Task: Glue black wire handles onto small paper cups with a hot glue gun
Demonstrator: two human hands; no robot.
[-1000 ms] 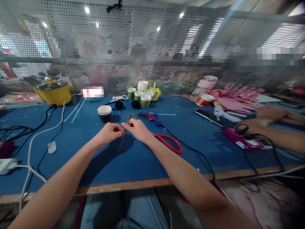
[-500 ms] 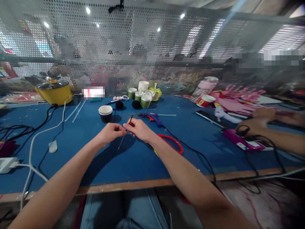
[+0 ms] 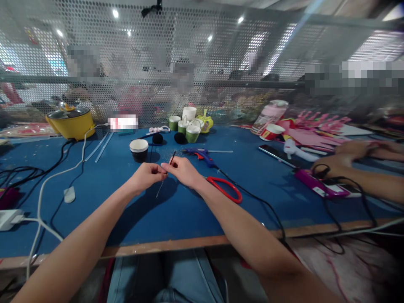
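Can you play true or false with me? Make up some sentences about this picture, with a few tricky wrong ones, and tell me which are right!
1. The left hand and right hand meet at a thin dark piece. True.
2. The yellow pot is at the far right of the table. False: the yellow pot is at the left.
3. The blue glue gun lies on the table. True.
4. The black cup with a white rim is tipped over. False: that cup stands upright.
5. The right hand is squeezing the red loop handle. False: the red loop handle lies beside the right forearm.
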